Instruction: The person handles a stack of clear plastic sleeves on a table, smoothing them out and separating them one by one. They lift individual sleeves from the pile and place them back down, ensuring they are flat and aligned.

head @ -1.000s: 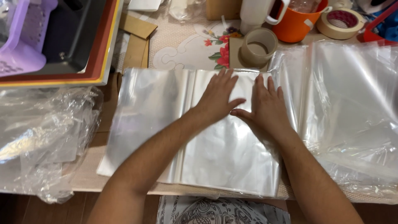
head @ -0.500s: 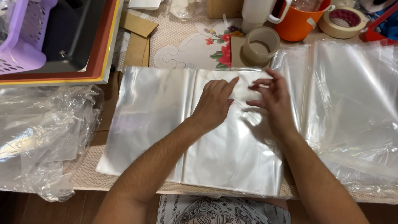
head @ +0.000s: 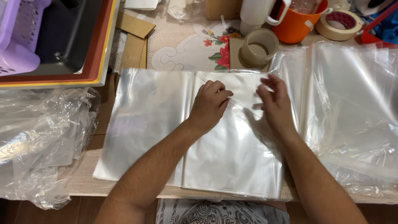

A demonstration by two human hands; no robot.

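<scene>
A flat stack of clear plastic bags [head: 232,166] lies on the table in front of me, with a second flat stack [head: 145,124] beside it on the left. My left hand [head: 209,105] rests on the upper part of the middle stack, fingers curled and pinching the top bag's edge. My right hand [head: 275,103] is just to its right, fingertips pinching the same top sheet, which is lifted and creased between the two hands.
More clear bags [head: 352,103] spread at the right. Crumpled plastic [head: 41,141] lies at the left edge. Behind are a brown tape roll [head: 260,47], a beige tape roll [head: 339,24], an orange mug [head: 296,23], cardboard pieces [head: 134,45], a purple basket [head: 20,37] and stacked trays [head: 70,37].
Both hands lay flat and spread on the stack; they have since curled, moved slightly apart and pinched up the top sheet.
</scene>
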